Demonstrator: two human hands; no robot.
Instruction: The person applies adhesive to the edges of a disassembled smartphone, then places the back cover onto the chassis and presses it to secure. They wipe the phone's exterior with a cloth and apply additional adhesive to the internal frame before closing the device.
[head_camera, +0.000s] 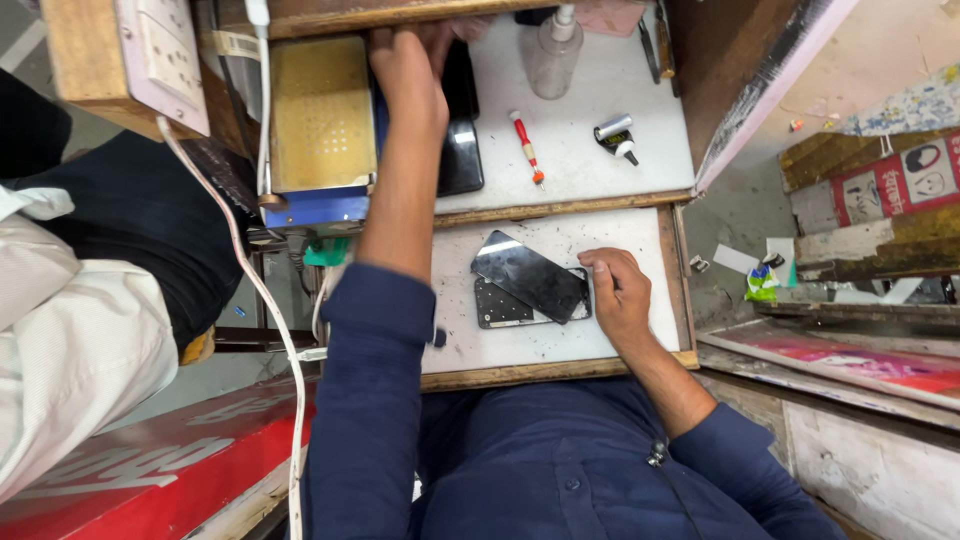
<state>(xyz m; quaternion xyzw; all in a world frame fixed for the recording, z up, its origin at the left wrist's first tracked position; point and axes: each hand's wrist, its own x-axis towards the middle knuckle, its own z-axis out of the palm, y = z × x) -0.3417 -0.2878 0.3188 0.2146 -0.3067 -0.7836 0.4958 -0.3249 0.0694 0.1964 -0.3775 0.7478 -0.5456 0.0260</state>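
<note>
R hand (615, 292) on phone (dismantled) (530, 283), L hand (410, 62) maybe gripping.

White worktop (640, 90) w/ wood edging

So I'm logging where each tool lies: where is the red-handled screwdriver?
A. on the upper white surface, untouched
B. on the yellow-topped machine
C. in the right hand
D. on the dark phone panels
A: the red-handled screwdriver lies alone on the upper white surface, clear of both hands.
</note>
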